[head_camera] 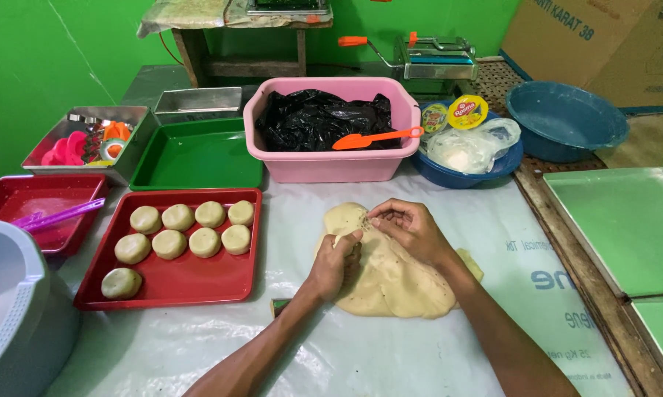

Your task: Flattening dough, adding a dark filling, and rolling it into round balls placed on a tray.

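- The left hand (336, 263) grips the near-left side of a large pale dough slab (394, 276), fingers curled tight over its edge
- The right hand (412, 226) pinches the far end of the same slab, fingertips closed on a dark-speckled patch of dough
- The slab lies near the middle of the plastic-covered table (302, 345), closer to the near edge than to the pink tub (331, 165) at the far side
- Left of the slab, a red tray (171, 287) holds nine flattened dough rounds (169, 243), in two rows of four with one alone at the near-left corner
- An orange spatula (375, 137) rests across the black bag inside the tub
- Likely slip: with both hands pulling at one thin end, the dough could tear unevenly, giving a piece unlike the others
- The slab might also stick to the plastic sheet and drag it, wrinkling the surface
- A small dark object (280, 305) just beside the left wrist could be knocked towards the near edge
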